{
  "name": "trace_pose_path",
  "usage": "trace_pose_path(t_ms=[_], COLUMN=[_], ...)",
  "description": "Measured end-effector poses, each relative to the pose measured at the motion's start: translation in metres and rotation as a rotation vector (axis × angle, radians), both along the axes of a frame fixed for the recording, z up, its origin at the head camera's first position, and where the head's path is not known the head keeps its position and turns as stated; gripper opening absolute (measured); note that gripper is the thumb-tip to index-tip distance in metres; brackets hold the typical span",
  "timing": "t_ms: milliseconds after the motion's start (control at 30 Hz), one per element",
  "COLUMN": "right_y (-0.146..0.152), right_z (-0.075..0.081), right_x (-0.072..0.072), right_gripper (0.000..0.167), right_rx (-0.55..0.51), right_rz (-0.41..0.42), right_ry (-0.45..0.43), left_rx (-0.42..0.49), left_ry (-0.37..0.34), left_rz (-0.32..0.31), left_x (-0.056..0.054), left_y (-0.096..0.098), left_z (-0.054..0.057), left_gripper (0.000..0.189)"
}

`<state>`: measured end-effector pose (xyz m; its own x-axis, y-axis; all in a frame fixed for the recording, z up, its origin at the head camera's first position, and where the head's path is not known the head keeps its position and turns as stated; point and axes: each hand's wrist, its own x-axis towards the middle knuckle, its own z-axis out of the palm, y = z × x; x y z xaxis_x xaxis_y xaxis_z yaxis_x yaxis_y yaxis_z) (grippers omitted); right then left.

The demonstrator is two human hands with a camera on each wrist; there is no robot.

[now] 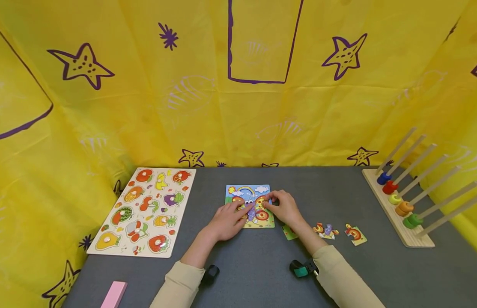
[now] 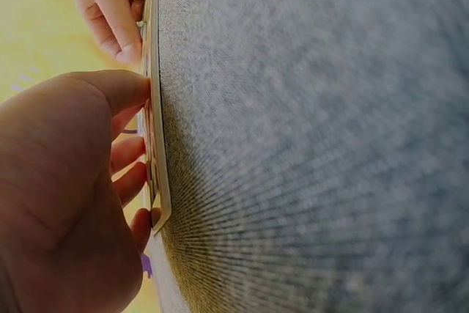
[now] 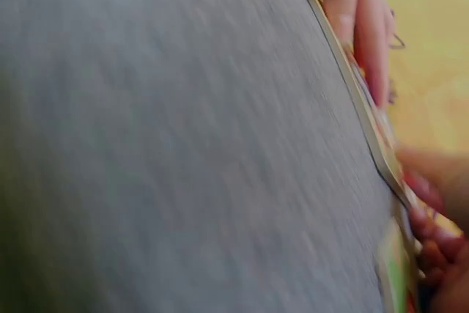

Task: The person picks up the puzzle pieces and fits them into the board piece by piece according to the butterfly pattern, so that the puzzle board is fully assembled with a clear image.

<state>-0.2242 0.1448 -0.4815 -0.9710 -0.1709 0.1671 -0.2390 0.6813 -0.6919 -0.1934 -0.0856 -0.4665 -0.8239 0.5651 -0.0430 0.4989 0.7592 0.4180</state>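
Observation:
A small butterfly jigsaw puzzle (image 1: 263,222) lies in its board at mid-table, with a rainbow and sun along the top. My left hand (image 1: 228,221) rests on its left and middle part, fingers stretched out and tips pressing the pieces. In the left wrist view, the left fingertips (image 2: 130,150) lie along the puzzle's face. At the right side, my right hand (image 1: 285,208) pinches a butterfly-wing puzzle piece (image 1: 261,200) between thumb and curled index finger. The right wrist view is blurred; there the right hand (image 3: 440,203) sits at the board's edge (image 3: 359,104).
Loose puzzle pieces (image 1: 326,231) lie right of the board, one green piece (image 1: 288,233) beside my right forearm. A fruit peg board (image 1: 146,214) lies left. At right stands a wooden peg stand (image 1: 400,214) with coloured rings. A pink block (image 1: 114,294) lies front left.

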Motion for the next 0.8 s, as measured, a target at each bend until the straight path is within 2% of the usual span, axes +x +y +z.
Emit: trace_pose_path(t_ms=[233, 433, 600, 800], right_y=[0.005, 0.004, 0.011, 0.039], right_z=[0.003, 0.002, 0.006, 0.018], right_x=[0.002, 0.005, 0.011, 0.025], right_gripper=[0.023, 0.023, 0.020, 0.022], right_rx=[-0.014, 0.021, 0.010, -0.017], right_rz=[0.052, 0.040, 0.090, 0.150], right_ry=[-0.045, -0.011, 0.000, -0.009], left_rx=[-0.030, -0.009, 0.008, 0.055], left_ry=[0.025, 0.072, 0.108, 0.051], left_rz=[-0.007, -0.017, -0.024, -0.018], left_x=[0.001, 0.000, 0.000, 0.002], left_y=[0.000, 0.000, 0.002, 0.003], left_z=[0.000, -0.004, -0.005, -0.001], left_gripper=[0.050, 0.048, 0.047, 0.047])
